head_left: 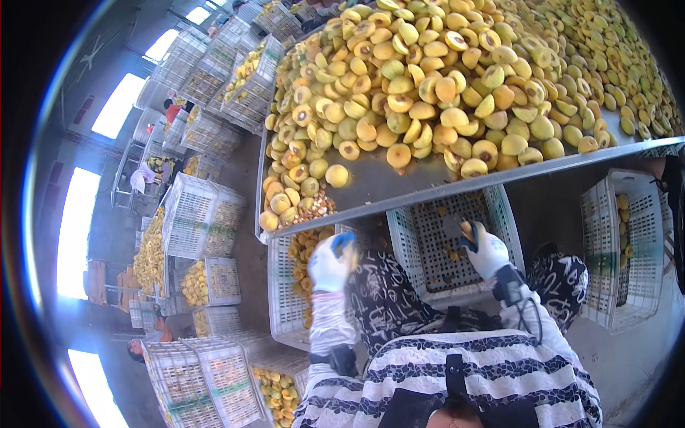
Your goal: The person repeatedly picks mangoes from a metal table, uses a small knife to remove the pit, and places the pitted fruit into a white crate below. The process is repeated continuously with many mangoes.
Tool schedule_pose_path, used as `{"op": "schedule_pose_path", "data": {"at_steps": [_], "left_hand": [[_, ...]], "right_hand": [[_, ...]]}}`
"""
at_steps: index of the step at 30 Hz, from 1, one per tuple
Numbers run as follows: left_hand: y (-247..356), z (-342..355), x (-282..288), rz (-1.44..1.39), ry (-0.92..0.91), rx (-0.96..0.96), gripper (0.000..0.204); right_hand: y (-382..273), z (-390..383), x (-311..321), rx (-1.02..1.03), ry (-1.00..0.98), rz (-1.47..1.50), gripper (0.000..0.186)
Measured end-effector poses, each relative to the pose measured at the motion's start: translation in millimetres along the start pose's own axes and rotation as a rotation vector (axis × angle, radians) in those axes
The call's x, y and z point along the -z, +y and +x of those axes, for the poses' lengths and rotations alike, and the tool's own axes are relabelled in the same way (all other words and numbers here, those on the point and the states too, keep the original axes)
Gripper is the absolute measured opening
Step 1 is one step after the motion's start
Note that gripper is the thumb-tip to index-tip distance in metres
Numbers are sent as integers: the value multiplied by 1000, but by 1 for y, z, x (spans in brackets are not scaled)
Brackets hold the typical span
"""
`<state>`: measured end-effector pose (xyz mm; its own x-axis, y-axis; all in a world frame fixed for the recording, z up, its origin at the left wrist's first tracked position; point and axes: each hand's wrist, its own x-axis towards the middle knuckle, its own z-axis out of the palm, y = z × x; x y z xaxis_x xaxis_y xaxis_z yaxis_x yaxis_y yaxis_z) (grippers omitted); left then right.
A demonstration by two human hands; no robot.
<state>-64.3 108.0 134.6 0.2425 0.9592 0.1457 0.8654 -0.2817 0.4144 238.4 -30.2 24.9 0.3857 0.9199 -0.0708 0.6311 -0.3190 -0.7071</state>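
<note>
My left hand [332,258], in a white and blue glove, is closed on a yellowish fruit half [349,256], blurred, below the rim of the metal sorting table [428,192]. My right hand [484,250], gloved alike, grips a small tool [467,230] over a white perforated crate [404,239] with a few pieces at its bottom. Halved yellow fruit [428,85] is heaped on the table, with small brown bits [317,209] at its left corner. Another crate [284,299], holding fruit, stands below my left hand.
A white crate [598,242] with some fruit stands at my right. Stacked crates of fruit [200,214] fill the left side, along bright windows [78,232]. Other people work there, one in red [173,110], one in pale clothing [145,173], another low down [163,328].
</note>
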Motion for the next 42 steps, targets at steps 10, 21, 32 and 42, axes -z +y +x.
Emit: {"op": "schedule_pose_path", "data": {"at_steps": [10, 21, 32, 42], "left_hand": [[-27, 186, -71, 371, -149, 20, 67], [75, 79, -47, -1862, -321, 322, 50], [123, 7, -49, -983, 18, -247, 40], [99, 7, -57, -1138, -372, -67, 38]], "right_hand": [[-23, 1, 8, -440, -175, 1124, 25], [-89, -4, 33, -174, -433, 1144, 32], [-83, -4, 17, 283, -101, 517, 30], [-74, -2, 38, 516, -194, 142, 27]]}}
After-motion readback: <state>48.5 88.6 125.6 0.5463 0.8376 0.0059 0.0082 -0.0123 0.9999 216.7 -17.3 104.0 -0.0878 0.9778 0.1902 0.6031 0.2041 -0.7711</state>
